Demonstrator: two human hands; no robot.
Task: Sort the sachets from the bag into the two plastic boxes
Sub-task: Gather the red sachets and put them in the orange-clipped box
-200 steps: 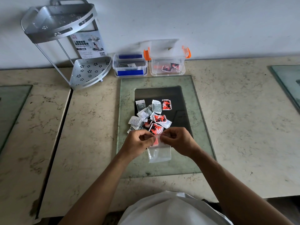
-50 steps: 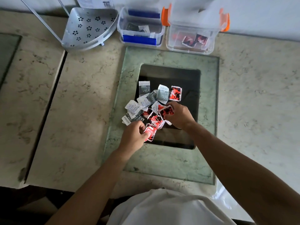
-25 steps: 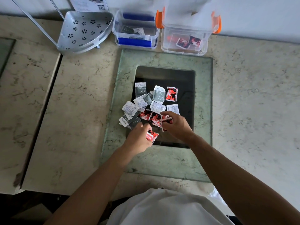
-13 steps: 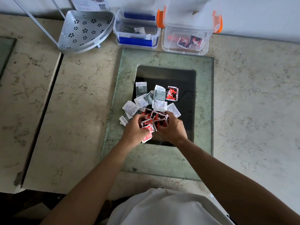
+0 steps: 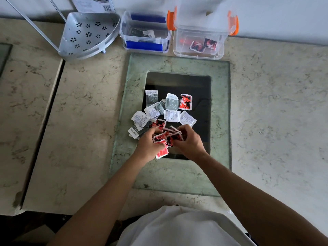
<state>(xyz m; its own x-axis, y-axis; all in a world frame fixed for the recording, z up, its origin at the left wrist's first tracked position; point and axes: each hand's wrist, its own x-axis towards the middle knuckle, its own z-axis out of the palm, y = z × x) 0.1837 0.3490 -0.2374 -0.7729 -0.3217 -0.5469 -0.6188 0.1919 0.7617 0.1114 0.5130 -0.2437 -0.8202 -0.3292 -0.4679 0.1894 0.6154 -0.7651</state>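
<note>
A loose pile of sachets [image 5: 163,110] lies on the glass panel [image 5: 220,121]; behind the panel, the blue-latched box [image 5: 144,32] holds about three grey sachets, the orange-latched box [image 5: 200,41] two red; roughly a dozen remain unsorted; left hand [image 5: 150,144] and right hand [image 5: 190,141] both curl around gathered red sachets [image 5: 166,137].

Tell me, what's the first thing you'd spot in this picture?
The two hands, left hand and right hand, gripping a bunch of red sachets over the dark glass panel. Just beyond them lies a messy pile of grey and white sachets. At the back by the wall stand a blue-handled box and an orange-handled box.
</note>
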